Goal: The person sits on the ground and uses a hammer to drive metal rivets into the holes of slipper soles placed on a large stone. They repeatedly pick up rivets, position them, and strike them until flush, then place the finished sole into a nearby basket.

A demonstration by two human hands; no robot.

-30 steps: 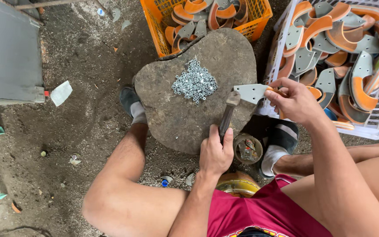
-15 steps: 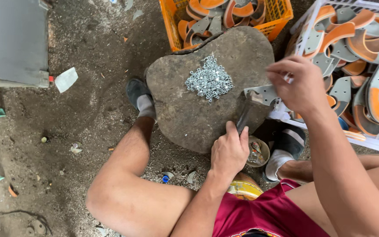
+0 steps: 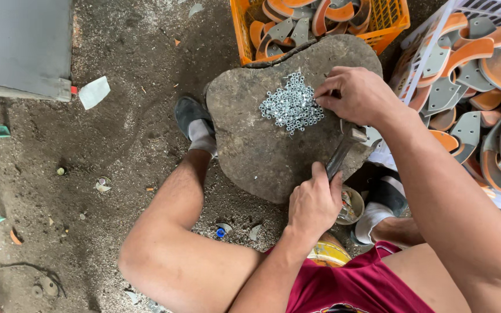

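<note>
A flat grey stone (image 3: 262, 156) lies on the ground between my legs. On it sits a heap of several small silver nuts (image 3: 291, 106). My right hand (image 3: 355, 95) rests on the stone at the heap's right edge, its fingertips curled down into the nuts; whether it has one pinched is hidden. My left hand (image 3: 314, 203) grips the handle of a hammer (image 3: 343, 152) at the stone's near right edge, with the head pointing up towards my right wrist. A grey metal piece (image 3: 372, 137) shows just past the hammer head.
An orange crate (image 3: 389, 20) of grey-and-orange curved parts stands behind the stone. A white basket (image 3: 418, 69) of the same parts is at the right. A small tin (image 3: 352, 207) sits by my right foot, and a grey box (image 3: 18, 46) is at the far left on the dirt floor.
My right hand has left the grey metal piece at the stone's right edge and moved left onto the heap of nuts. My left hand keeps hold of the hammer, now lower.
</note>
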